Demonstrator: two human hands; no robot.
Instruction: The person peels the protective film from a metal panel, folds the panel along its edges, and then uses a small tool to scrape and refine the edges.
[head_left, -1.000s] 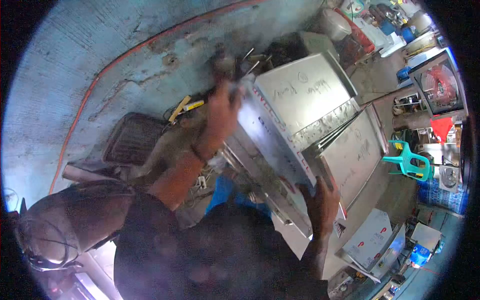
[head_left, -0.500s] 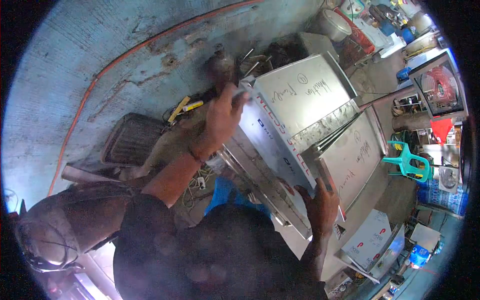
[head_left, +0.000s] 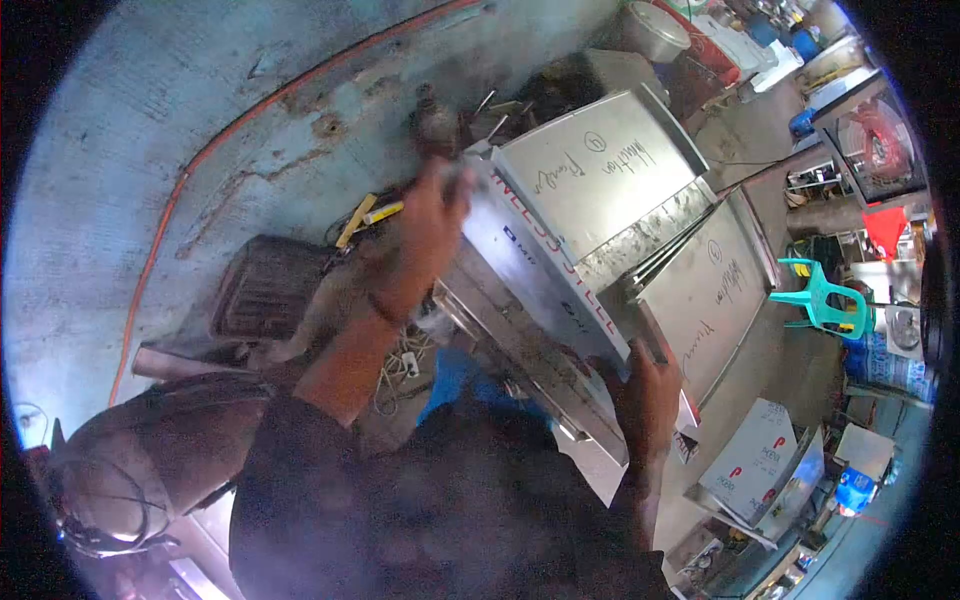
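A long folded stainless steel sheet [head_left: 525, 255] with red and black print slants across the middle. My left hand [head_left: 432, 230] is closed at its far end, though blur softens the fingers. At the near end, my right hand [head_left: 648, 392] grips the sheet with the thumb on the printed face. Just beyond it lies a bare metal panel [head_left: 600, 150] with handwriting and a circled 4. A second handwritten panel [head_left: 710, 300], marked 3, is beside that one. Below the held sheet runs a long metal machine bed [head_left: 525, 375].
Along the left stands a blue wall [head_left: 200, 110] with an orange hose on it. A dark machine housing [head_left: 150, 470] is at lower left. To the right are a green plastic chair [head_left: 822, 300], a fan [head_left: 873, 150] and film-covered sheets [head_left: 748, 460].
My view has turned slightly. Both hands keep hold of the sheet, and its far end appears a little further left and lower.
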